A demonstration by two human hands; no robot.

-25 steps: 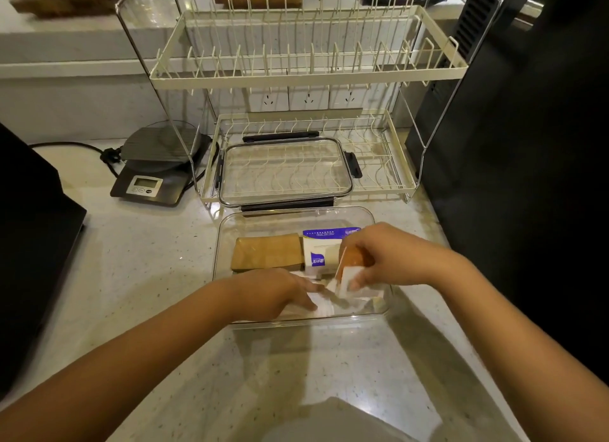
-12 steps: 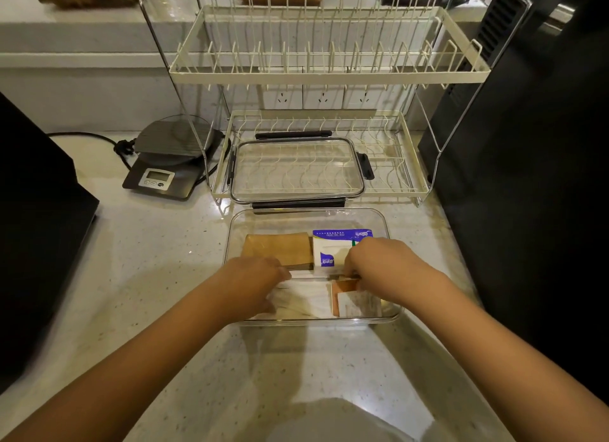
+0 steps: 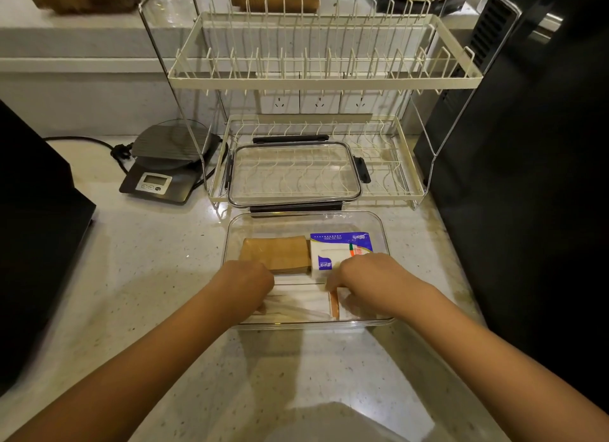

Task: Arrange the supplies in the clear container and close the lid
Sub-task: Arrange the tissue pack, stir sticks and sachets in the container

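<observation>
- At six o'clock on the pale speckled counter [image 3: 138, 277] sits the clear rectangular plastic container [image 3: 382, 234], open, with both hands inside its near half.
- The left hand [image 3: 245, 285] rests curled over white paper-wrapped sticks [image 3: 296, 305]; whether its fingers pinch them, I cannot tell.
- The right hand [image 3: 372, 283] presses an orange-and-white sachet [image 3: 334, 305] at the container's five o'clock corner, fingertips together on its top edge.
- A brown folded paper napkin stack [image 3: 275, 252] lies at eleven o'clock inside, and a white-and-blue tissue pack [image 3: 333, 249] just beside it at one o'clock.
- The step looks like settling the last pieces flat: keep everything below the rim, sachet square against the wall, sticks parallel to the near side.
- The clear lid with black clasps [image 3: 293, 174] waits at twelve o'clock on the cream wire dish rack [image 3: 405, 184], not yet fitted.
</observation>
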